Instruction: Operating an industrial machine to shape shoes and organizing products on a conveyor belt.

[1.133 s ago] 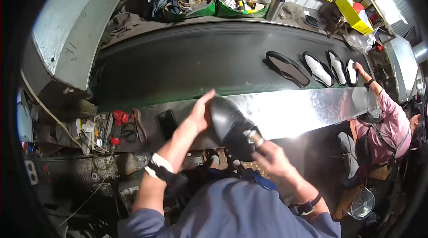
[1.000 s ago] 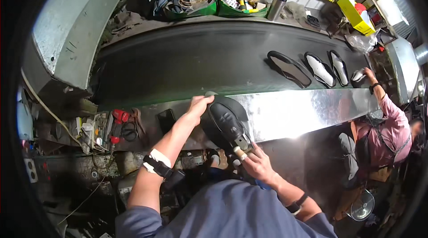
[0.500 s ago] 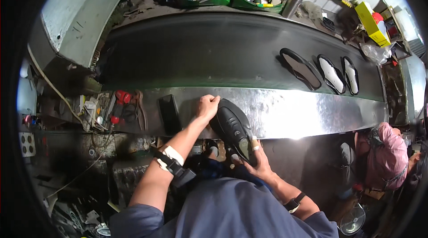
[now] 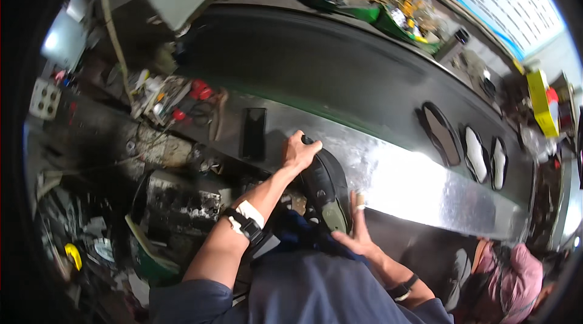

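Currently, in the head view, I take the steel ledge as reference. Beyond its far edge runs the dark belt, bearing three shoe-shaped pieces. On its left part lies a phone; at its left end, red tools. The black shoe is at its near edge, toe toward the ledge, long axis slanting from far left to near right. I observe the left hand gripping the toe end, the right hand spread beside the heel, contact unconfirmed.
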